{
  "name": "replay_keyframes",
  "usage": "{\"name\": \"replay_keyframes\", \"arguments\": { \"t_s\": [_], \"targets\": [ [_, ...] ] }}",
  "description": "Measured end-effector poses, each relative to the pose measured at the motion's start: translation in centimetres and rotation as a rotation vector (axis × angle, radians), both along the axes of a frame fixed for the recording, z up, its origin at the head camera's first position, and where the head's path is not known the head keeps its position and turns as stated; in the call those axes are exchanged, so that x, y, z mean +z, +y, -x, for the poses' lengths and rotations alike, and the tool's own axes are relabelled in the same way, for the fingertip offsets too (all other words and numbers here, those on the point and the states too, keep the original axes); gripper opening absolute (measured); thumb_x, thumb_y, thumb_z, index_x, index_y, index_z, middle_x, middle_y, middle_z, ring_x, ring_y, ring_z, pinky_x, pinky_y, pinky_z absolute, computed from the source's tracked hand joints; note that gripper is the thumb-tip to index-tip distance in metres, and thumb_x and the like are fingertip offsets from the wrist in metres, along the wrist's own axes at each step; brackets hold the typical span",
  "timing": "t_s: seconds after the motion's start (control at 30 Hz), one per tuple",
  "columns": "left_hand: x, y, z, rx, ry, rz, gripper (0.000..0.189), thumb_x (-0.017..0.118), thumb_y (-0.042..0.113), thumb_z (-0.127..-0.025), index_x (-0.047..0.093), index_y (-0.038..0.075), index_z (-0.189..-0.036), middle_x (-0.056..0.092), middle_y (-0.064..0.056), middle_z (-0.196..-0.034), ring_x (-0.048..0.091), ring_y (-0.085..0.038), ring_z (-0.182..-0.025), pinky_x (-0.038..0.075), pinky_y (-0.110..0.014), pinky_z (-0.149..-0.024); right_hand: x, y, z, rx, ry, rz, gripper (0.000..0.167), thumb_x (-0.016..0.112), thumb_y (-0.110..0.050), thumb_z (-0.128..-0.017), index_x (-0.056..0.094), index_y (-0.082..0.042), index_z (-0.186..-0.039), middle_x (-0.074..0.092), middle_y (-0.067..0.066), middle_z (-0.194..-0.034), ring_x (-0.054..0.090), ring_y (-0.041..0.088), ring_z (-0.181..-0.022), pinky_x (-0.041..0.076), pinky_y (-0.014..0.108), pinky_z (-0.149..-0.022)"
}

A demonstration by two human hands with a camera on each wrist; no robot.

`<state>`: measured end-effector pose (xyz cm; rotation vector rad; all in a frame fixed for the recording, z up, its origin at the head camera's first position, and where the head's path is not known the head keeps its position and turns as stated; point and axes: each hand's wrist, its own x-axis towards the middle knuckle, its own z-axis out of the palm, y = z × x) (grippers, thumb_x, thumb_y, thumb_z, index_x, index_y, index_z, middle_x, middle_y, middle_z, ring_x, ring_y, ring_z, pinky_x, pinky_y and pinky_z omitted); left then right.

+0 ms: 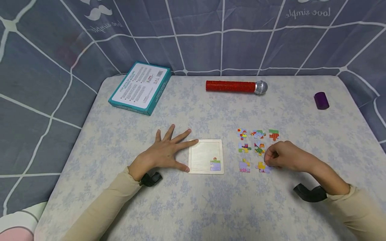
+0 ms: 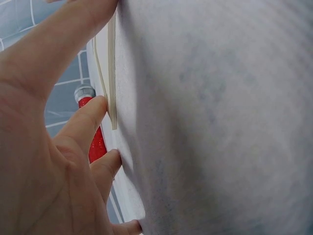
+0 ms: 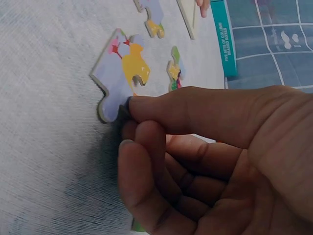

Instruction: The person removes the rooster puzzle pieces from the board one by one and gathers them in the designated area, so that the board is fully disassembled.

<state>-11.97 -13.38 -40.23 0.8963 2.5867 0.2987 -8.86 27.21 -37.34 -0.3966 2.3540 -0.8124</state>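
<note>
My left hand (image 1: pixel 163 152) lies spread, its index finger and thumb touching the left side of a square wooden puzzle tray (image 1: pixel 222 157). One green-and-lilac puzzle piece (image 1: pixel 215 165) sits in the tray's lower right corner. My right hand (image 1: pixel 284 155) pinches the edge of a lilac-and-yellow puzzle piece (image 3: pixel 115 81) between thumb and fingers. Whether that piece is lifted off the cloth I cannot tell. Several other pieces lie in rows around it, among them a red-and-green piece (image 1: pixel 273 134) and a lilac-pink piece (image 1: pixel 244 166). The right hand may hide part of the layout.
A teal box (image 1: pixel 137 87) lies at the back left of the cloth-covered table (image 1: pixel 181 207). A red toy microphone (image 1: pixel 232 86) lies at the back middle, and a purple cylinder (image 1: pixel 321 100) at the far right. A grey checked curtain (image 1: pixel 199 50) hangs behind.
</note>
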Motion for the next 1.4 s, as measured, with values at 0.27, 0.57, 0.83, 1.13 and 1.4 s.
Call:
{"name": "replay_keyframes", "arguments": {
  "t_s": [0.27,0.57,0.83,1.13,1.4],
  "targets": [
    [0.0,0.0,0.0,-0.004,0.007,-0.003,0.098,0.072,0.072,-0.07,0.031,0.041,-0.153,0.008,0.007,-0.165,-0.008,-0.049,-0.145,0.0,-0.08,-0.101,0.0,-0.4,-0.2,-0.009,0.091,-0.062,0.005,0.068,-0.012,-0.09,0.07,-0.013,-0.086,0.062,-0.007,-0.075,0.049,0.012,-0.068,0.042,0.026,-0.06],
    [0.1,0.1,0.0,-0.004,0.013,0.005,0.098,0.072,0.073,-0.07,0.031,0.041,-0.153,0.008,0.007,-0.165,-0.008,-0.049,-0.145,0.001,-0.08,-0.101,0.6,-2.8,-0.3,-0.051,0.215,0.098,0.006,0.067,-0.008,-0.091,0.073,-0.011,-0.09,0.062,-0.006,-0.072,0.051,0.007,-0.065,0.044,0.023,-0.059],
    [0.1,0.1,0.0,0.001,0.006,0.007,0.098,0.072,0.072,-0.07,0.031,0.041,-0.153,0.007,0.007,-0.165,-0.008,-0.049,-0.145,0.001,-0.08,-0.101,-0.6,-7.0,-0.2,-0.01,0.293,0.181,0.012,0.069,-0.002,-0.087,0.075,-0.008,-0.095,0.063,-0.009,-0.074,0.055,0.007,-0.066,0.047,0.024,-0.061],
    [0.1,0.1,0.0,-0.005,0.015,0.03,0.097,0.069,0.074,-0.071,0.03,0.041,-0.154,0.007,0.007,-0.165,-0.008,-0.049,-0.145,0.003,-0.081,-0.1,-2.4,-10.8,-0.3,0.052,0.265,0.235,0.028,0.074,-0.003,-0.085,0.072,0.002,-0.113,0.061,-0.008,-0.079,0.054,0.006,-0.069,0.048,0.023,-0.062],
    [0.1,0.1,0.0,-0.005,0.016,0.019,0.097,0.07,0.073,-0.071,0.031,0.041,-0.154,0.007,0.007,-0.165,-0.008,-0.049,-0.145,0.002,-0.081,-0.1,-2.8,-11.8,-0.5,0.089,0.333,0.238,0.028,0.071,-0.001,-0.085,0.072,0.002,-0.113,0.06,-0.009,-0.077,0.053,0.003,-0.068,0.048,0.023,-0.063]
  ]
}}
